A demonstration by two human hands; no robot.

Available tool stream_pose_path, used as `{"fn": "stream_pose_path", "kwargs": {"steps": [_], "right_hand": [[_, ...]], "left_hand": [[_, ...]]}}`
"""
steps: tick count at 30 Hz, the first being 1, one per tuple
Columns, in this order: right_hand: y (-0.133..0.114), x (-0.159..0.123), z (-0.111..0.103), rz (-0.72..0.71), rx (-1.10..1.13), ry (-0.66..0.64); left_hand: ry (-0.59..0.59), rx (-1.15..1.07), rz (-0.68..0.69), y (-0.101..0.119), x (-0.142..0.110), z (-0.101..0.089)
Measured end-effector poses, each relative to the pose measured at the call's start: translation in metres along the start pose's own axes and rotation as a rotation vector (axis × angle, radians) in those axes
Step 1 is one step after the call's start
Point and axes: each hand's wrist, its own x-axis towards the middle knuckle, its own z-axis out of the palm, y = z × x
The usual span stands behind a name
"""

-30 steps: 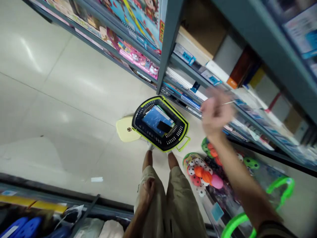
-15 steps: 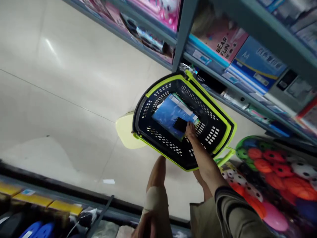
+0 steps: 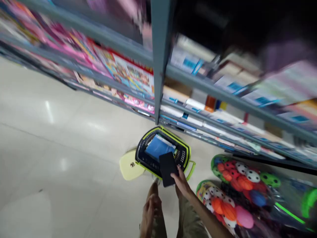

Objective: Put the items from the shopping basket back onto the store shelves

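My right hand (image 3: 182, 181) grips a flat black rectangular item (image 3: 167, 168), notebook-like in shape, by its lower right edge. It is raised above the shopping basket, covering part of it. The dark basket with a lime-green rim (image 3: 189, 150) stands on the floor; inside lies a blue flat package (image 3: 158, 147) with a pale strip on its upper edge. My left hand (image 3: 150, 211) hangs low over my left leg, fingers loosely bent and apart, with nothing visible in it.
Shelves (image 3: 158, 59) of boxed goods, blurred by motion, run across the top. A pale yellow rounded piece (image 3: 131, 167) lies against the basket's left side. On the right, net bags hold colourful toy balls (image 3: 228, 211). Light glossy floor (image 3: 74, 158) spreads left.
My right hand has lifted the black item up out of the basket toward me. The view has risen, so the basket looks smaller and more shelving shows. My left hand shows more fully.
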Motion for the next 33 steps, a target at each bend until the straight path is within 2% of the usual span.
{"fn": "stream_pose_path", "kwargs": {"steps": [4,6,8,11,12,14,16,18,19,20,21,23,25,28,30,32,33], "right_hand": [[-0.071,-0.100,-0.057,-0.015,0.598,0.072],[-0.107,-0.143,-0.081,-0.087,0.674,0.088],[-0.144,-0.186,-0.100,-0.201,0.630,0.103],[-0.199,-0.255,-0.121,-0.467,0.371,0.060],[-0.214,-0.277,-0.127,-0.545,0.267,0.025],[-0.240,-0.315,-0.138,-0.647,0.122,-0.014],[-0.257,-0.337,-0.150,-0.689,0.128,0.106],[-0.266,-0.344,-0.163,-0.690,0.258,0.329],[-0.268,-0.344,-0.169,-0.663,0.361,0.405],[-0.270,-0.341,-0.174,-0.622,0.469,0.422],[-0.271,-0.338,-0.178,-0.575,0.571,0.378],[-0.276,-0.333,-0.184,-0.499,0.721,0.209],[-0.283,-0.330,-0.190,-0.479,0.779,0.114],[-0.295,-0.329,-0.203,-0.501,0.750,0.151],[-0.297,-0.332,-0.214,-0.492,0.704,0.160],[-0.292,-0.337,-0.220,-0.469,0.699,0.231],[-0.288,-0.341,-0.220,-0.468,0.713,0.312]], "left_hand": [[-0.126,-0.126,0.221,0.104,-0.071,0.001],[-0.168,-0.108,0.337,0.151,-0.116,-0.002],[-0.270,-0.087,0.409,0.189,-0.166,-0.006],[-0.501,-0.102,0.481,0.229,-0.241,-0.010],[-0.528,-0.117,0.505,0.239,-0.264,-0.010],[-0.511,-0.177,0.519,0.257,-0.303,-0.009],[-0.493,-0.301,0.475,0.275,-0.331,-0.009],[-0.518,-0.406,0.426,0.290,-0.348,-0.011],[-0.532,-0.423,0.411,0.297,-0.354,-0.014],[-0.548,-0.417,0.406,0.301,-0.359,-0.018],[-0.567,-0.395,0.404,0.305,-0.364,-0.022],[-0.606,-0.331,0.412,0.308,-0.372,-0.032],[-0.631,-0.218,0.419,0.307,-0.379,-0.042],[-0.654,0.056,0.434,0.308,-0.380,-0.054],[-0.675,0.151,0.467,0.310,-0.374,-0.057],[-0.681,0.057,0.476,0.313,-0.363,-0.056],[-0.653,-0.030,0.464,0.313,-0.358,-0.055]]}}
